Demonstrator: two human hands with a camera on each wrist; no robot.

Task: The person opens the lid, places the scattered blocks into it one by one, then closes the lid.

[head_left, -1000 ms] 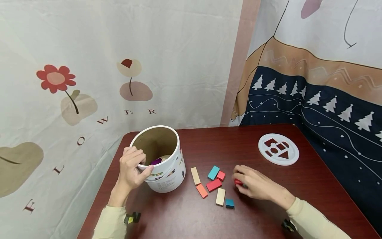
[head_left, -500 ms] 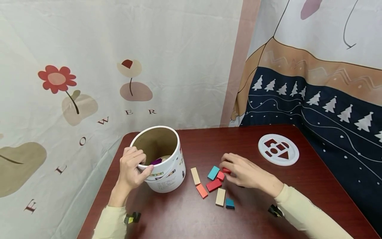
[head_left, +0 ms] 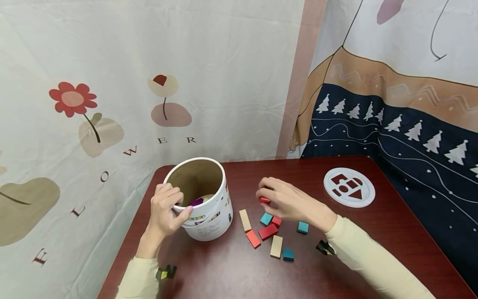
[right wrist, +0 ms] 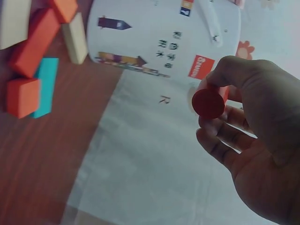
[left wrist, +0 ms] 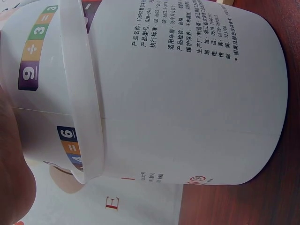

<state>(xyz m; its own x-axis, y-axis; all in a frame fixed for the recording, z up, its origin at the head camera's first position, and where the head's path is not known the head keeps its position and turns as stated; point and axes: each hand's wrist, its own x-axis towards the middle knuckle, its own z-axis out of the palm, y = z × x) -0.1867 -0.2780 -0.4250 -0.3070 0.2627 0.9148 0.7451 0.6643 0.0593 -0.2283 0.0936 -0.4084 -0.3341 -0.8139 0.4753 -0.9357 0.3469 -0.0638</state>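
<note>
My left hand grips the near-left rim of a white printed bucket, thumb outside and fingers over the edge. Inside the bucket, a purple block and a pale one show low down. My right hand pinches a red cylinder block between thumb and fingers, raised over the table behind the loose blocks. Its round end faces the camera in the right wrist view. Below the hand lie a teal block, a small red block and a longer red block.
Nearer the front are an orange block, a beige block and a blue block. Another beige block lies beside the bucket. A teal block sits under the right forearm. The white lid with shaped holes lies back right.
My right hand has lifted the red cylinder block and carried it left and back toward the bucket, uncovering a teal block on the right. The left hand stays on the rim.
</note>
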